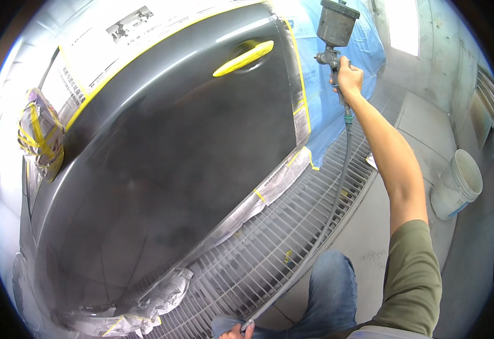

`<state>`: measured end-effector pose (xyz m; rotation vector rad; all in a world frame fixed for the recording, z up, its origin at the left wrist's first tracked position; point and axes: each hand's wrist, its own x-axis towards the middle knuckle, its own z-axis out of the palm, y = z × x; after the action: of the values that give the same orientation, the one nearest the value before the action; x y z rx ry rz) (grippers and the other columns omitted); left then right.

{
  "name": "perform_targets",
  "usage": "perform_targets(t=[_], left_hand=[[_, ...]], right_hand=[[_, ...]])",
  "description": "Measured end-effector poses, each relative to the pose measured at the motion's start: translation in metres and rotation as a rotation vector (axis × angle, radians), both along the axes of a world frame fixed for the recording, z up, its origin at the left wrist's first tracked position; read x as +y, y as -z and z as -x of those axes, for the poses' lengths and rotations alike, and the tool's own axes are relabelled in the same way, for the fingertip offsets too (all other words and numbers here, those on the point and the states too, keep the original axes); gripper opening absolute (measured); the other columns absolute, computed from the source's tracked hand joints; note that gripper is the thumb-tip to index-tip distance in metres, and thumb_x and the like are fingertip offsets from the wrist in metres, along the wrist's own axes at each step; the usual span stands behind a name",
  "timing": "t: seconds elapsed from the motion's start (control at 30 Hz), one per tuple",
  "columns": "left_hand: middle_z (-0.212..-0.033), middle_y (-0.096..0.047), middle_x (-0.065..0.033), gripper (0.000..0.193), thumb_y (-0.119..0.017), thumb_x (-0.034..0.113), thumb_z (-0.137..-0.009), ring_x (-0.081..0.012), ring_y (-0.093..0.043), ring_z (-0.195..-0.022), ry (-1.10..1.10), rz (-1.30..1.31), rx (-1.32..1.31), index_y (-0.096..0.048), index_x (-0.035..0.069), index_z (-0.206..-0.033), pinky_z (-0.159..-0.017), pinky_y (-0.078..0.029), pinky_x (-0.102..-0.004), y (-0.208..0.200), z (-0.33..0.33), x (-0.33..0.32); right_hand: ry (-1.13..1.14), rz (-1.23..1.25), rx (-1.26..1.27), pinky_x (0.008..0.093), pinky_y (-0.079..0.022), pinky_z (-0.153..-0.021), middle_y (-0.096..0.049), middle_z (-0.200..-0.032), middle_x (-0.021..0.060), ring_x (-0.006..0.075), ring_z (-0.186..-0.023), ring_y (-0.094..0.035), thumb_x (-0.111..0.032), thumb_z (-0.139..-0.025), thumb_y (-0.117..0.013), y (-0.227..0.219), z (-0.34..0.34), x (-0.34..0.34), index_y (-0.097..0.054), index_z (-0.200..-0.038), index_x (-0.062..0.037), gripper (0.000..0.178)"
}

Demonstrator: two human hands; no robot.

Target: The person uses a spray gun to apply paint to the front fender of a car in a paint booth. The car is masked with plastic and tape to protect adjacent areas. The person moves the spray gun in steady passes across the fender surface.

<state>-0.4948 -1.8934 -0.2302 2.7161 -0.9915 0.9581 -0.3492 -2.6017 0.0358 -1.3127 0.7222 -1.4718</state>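
— Gripping what, up at the top right of the frame?
— Right hand (350,79), fingers closed round a spray gun (333,35) beside the dark car door (173,158).
— And the left hand (237,330)?
— Bottom centre, fingers pinching the grey air hose (337,198) above the floor grating (269,248).

Car door (162,158): glossy dark grey; door handle (243,57) masked yellow. Masking tape (300,73) yellow; plastic sheeting (320,107) light blue. Bucket (457,183) white; spray gun (335,34) dull grey.
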Motion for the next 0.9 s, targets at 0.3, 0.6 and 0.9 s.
perform_targets(t=[0.3,0.6,0.9], left_hand=[[-0.057,-0.058,-0.017,0.044,-0.075,0.05,-0.084,-0.0388,-0.059,-0.054,-0.128,0.023,0.336,-0.067,0.007,-0.077,-0.05,-0.045,-0.0489,-0.02,0.003,0.053],[-0.057,-0.061,-0.021,0.049,-0.073,0.052,-0.085,-0.0425,-0.063,-0.055,-0.215,0.033,0.66,-0.067,0.006,-0.071,-0.052,-0.049,-0.0495,-0.04,0.014,0.133],[-0.056,-0.061,-0.0188,0.049,-0.071,0.055,-0.086,-0.0405,-0.062,-0.053,-0.288,0.082,0.656,-0.068,0.006,-0.076,-0.052,-0.048,-0.0471,-0.037,0.032,0.173]], right_hand=[[-0.047,0.081,0.124,0.0331,-0.048,-0.042,-0.064,-0.059,0.0074,0.0164,-0.048,-0.062,-0.048,-0.095,-0.063,0.024,-0.007,0.119,-0.072,-0.076,0.0003,0.053],[-0.616,0.092,0.028,0.0254,-0.05,-0.043,-0.068,-0.072,0.006,0.0125,-0.057,-0.066,-0.042,-0.103,-0.056,0.023,0.012,0.367,-0.068,-0.086,-0.0037,0.044],[-0.982,0.147,-0.019,0.0231,-0.049,-0.055,-0.068,-0.074,0.0006,0.0045,-0.063,-0.061,-0.026,-0.1,-0.065,0.022,-0.017,0.549,-0.072,-0.093,0.0011,0.029]])
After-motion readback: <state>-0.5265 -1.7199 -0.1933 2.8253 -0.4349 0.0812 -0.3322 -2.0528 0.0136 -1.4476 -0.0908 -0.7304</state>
